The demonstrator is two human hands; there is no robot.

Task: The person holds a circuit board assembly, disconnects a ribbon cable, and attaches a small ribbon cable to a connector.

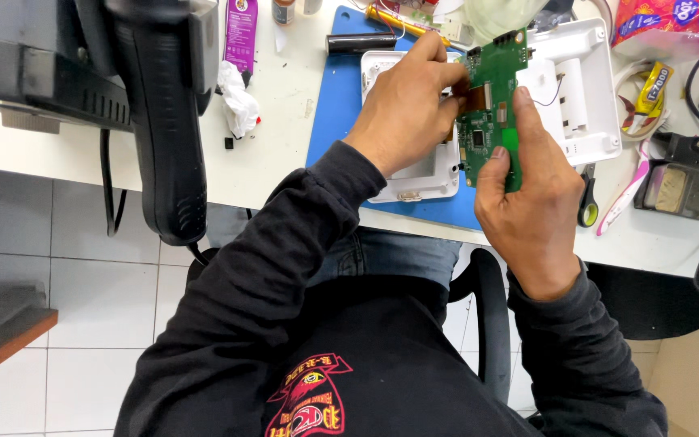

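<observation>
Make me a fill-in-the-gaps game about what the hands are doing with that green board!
1. Both hands, the left hand and the right hand, hold a circuit board coloured ____.
2. Under the white plastic case lies a mat coloured ____.
3. The crumpled tissue lies on the ____ side of the mat as seen in the picture.

Missing words: green; blue; left
</observation>
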